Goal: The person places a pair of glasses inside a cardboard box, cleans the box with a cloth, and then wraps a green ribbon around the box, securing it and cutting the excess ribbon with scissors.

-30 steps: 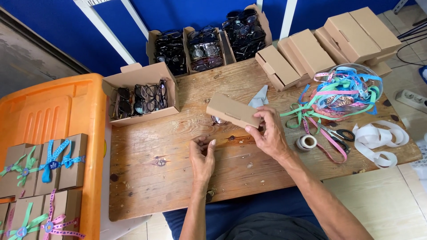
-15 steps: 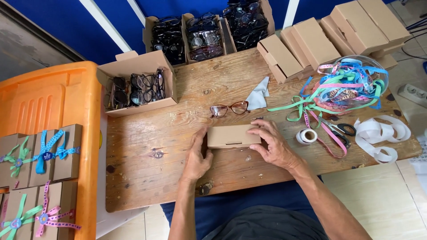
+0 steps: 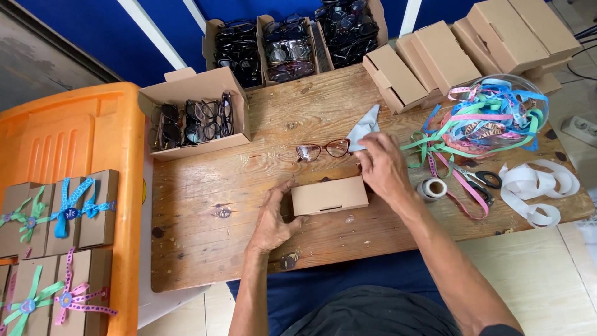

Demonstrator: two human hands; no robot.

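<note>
A small flat cardboard box (image 3: 329, 195) lies on the wooden table (image 3: 205, 249). My left hand (image 3: 273, 218) touches its left end with spread fingers. My right hand (image 3: 384, 167) hovers just past the box's right end, fingers reaching toward a light blue cloth (image 3: 364, 126). A pair of red-brown glasses (image 3: 323, 150) lies on the wood just beyond the box, next to the cloth.
Open cartons of glasses (image 3: 198, 121) (image 3: 289, 40) stand at the back. Flat boxes (image 3: 435, 62) are stacked back right. A clear bowl of ribbons (image 3: 497, 112), scissors (image 3: 482, 180), a tape roll (image 3: 433, 188) and white ribbon (image 3: 538, 190) lie right. Ribbon-tied boxes (image 3: 56, 211) rest on an orange bin (image 3: 74, 130).
The box came down from my right hand onto the table, uncovering the glasses. My right hand left it and moved toward the cloth; my left hand shifted to the box's left end.
</note>
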